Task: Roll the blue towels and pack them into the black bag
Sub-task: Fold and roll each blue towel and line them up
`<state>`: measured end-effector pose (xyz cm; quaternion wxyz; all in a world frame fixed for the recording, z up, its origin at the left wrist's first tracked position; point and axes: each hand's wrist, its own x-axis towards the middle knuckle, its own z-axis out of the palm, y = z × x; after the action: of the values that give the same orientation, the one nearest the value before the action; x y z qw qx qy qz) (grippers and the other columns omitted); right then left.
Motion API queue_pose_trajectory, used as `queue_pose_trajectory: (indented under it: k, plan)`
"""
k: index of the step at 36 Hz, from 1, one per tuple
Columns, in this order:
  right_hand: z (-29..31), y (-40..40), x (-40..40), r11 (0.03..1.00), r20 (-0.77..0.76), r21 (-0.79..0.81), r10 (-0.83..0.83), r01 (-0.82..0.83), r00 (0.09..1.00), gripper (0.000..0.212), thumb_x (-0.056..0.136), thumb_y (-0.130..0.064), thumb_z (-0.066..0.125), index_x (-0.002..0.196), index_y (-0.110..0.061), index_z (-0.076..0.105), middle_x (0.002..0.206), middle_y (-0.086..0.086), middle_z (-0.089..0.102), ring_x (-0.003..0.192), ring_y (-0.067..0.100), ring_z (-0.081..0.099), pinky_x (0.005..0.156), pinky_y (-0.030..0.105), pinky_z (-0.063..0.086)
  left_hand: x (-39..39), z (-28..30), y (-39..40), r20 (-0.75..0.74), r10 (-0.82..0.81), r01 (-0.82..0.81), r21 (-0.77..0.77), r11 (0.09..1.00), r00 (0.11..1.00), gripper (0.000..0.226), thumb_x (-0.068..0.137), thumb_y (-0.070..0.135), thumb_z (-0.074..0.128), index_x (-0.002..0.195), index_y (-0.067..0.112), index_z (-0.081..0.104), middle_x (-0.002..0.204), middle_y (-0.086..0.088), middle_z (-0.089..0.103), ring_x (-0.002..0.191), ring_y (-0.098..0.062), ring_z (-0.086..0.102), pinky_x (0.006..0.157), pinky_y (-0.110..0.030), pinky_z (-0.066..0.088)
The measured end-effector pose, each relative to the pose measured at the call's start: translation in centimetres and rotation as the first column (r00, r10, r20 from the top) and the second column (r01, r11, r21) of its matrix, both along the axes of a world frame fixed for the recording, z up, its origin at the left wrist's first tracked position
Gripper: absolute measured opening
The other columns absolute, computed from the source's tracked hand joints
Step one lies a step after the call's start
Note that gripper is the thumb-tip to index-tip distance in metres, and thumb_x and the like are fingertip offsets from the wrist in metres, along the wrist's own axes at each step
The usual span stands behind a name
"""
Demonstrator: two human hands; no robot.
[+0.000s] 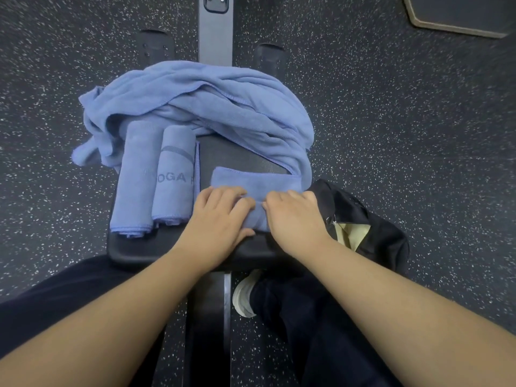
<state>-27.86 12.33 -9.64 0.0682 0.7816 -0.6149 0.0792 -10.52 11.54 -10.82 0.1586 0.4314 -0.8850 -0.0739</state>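
On the black bench pad [231,155] lies a small folded blue towel [251,181]. My left hand [220,216] and my right hand [296,216] both rest on its near end, fingers curled into the cloth where it bunches into a roll. Left of it lie two rolled blue towels side by side, a plain one [134,180] and one with grey lettering [174,174]. A large loose blue towel [201,101] is heaped across the far part of the pad. The black bag [363,219] sits at the bench's right edge, its mouth open on a pale lining.
The bench's metal beam [215,32] runs away from me over dark speckled floor [405,121]. A mat corner [460,15] shows at the top right. My dark-trousered legs and one white shoe [245,297] are below the bench end.
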Motion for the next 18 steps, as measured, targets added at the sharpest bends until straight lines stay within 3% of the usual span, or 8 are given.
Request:
queue_pose_trajectory:
  k: [3,6,8,11,14,16,18]
  plan:
    - [0.2,0.1,0.3,0.997,-0.017,-0.015,-0.076,0.075,0.997,0.027,0.088,-0.028,0.042,0.065,-0.018,0.053,0.06,-0.002,0.055,0.057,0.022,0.054,0.057,0.03,0.03,0.1,-0.2,0.0,0.002,0.03,-0.03,-0.077,0.997,1.0,0.03,0.08,0.032,0.062,0.105,0.014,0.059,0.111,-0.007,0.062,0.106,-0.025,0.047,0.098,-0.041,0.028]
    - [0.7,-0.2,0.4,0.995,-0.02,-0.051,-0.089,0.088,0.996,0.014,0.078,-0.019,0.068,0.073,-0.015,0.056,0.071,0.003,0.054,0.067,0.026,0.054,0.062,0.033,0.023,-0.2,-0.1,-0.1,0.019,0.092,-0.091,-0.069,0.994,0.996,0.028,0.086,0.032,0.05,0.104,0.016,0.064,0.107,0.0,0.064,0.107,-0.021,0.047,0.099,-0.041,0.027]
    - [1.0,-0.1,0.5,0.996,-0.004,-0.071,-0.062,0.062,0.998,0.025,0.065,-0.01,0.08,0.073,-0.014,0.056,0.072,0.004,0.053,0.068,0.027,0.053,0.061,0.032,0.018,-0.6,-0.1,-0.3,0.022,0.135,-0.134,-0.039,0.99,0.991,0.031,0.087,0.033,0.045,0.105,0.017,0.065,0.106,0.002,0.064,0.108,-0.021,0.046,0.098,-0.042,0.027]
    - [1.4,0.5,0.8,0.995,0.008,-0.1,-0.027,0.027,1.0,0.012,0.072,-0.02,0.068,0.076,-0.015,0.057,0.075,0.004,0.054,0.07,0.026,0.052,0.062,0.032,0.021,-1.0,-0.3,-0.6,0.031,0.179,-0.179,-0.009,0.984,0.983,0.033,0.088,0.034,0.042,0.105,0.017,0.065,0.105,-0.001,0.064,0.109,-0.024,0.045,0.096,-0.042,0.028]
    - [1.5,1.0,0.9,0.999,-0.025,-0.032,-0.022,0.021,0.999,0.025,0.069,-0.033,0.062,0.082,-0.013,0.057,0.081,0.005,0.055,0.074,0.026,0.052,0.067,0.033,0.025,-1.3,-0.4,-0.9,0.052,0.209,-0.209,0.004,0.978,0.977,0.035,0.088,0.034,0.04,0.103,0.017,0.066,0.105,-0.005,0.062,0.107,-0.026,0.044,0.094,-0.043,0.029]
    - [1.2,0.9,0.8,1.0,-0.047,-0.008,-0.018,0.018,0.999,0.024,0.065,-0.022,0.068,0.083,-0.012,0.056,0.081,0.006,0.056,0.074,0.027,0.053,0.067,0.033,0.029,-1.6,-0.3,-1.2,0.047,0.237,-0.238,0.009,0.971,0.97,0.036,0.087,0.035,0.039,0.098,0.015,0.067,0.104,-0.008,0.062,0.103,-0.026,0.041,0.092,-0.042,0.028]
    - [0.9,0.4,0.5,1.0,-0.042,0.017,-0.021,0.022,0.999,0.016,0.066,-0.012,0.061,0.082,-0.011,0.057,0.079,0.006,0.056,0.072,0.027,0.055,0.067,0.033,0.034,-1.9,-0.1,-1.6,0.069,0.252,-0.253,0.011,0.967,0.965,0.037,0.087,0.035,0.039,0.093,0.014,0.068,0.105,-0.009,0.063,0.103,-0.027,0.042,0.091,-0.043,0.027]
